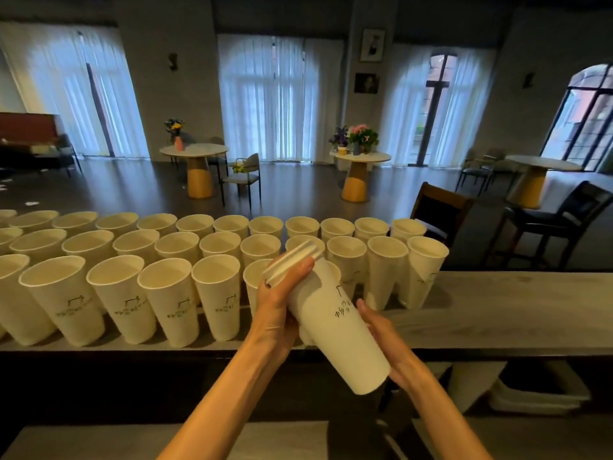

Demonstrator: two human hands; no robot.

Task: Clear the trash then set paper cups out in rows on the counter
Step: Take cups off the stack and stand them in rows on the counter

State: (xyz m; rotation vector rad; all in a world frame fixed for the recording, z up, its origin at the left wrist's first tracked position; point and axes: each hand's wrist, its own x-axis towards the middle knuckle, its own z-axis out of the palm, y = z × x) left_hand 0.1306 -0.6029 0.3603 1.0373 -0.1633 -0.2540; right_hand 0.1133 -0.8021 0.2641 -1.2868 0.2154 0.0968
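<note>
Your forearms reach up from the bottom edge to a nested stack of paper cups (335, 313), held tilted above the near edge of the counter (517, 310). Your left hand (278, 307) curls round the stack's rim end, fingertips (306, 264) on the top rims. Your right hand (391, 346) cradles the base end, fingers bent behind the wall. Left of the stack, three rows of set-out cups (212, 254) stand upright on the counter; the nearest row ends just behind the stack. You look to be separating the next cup. Next, you'd peel one free by its rim and stand it beside that row's last cup, keeping the line straight.
</note>
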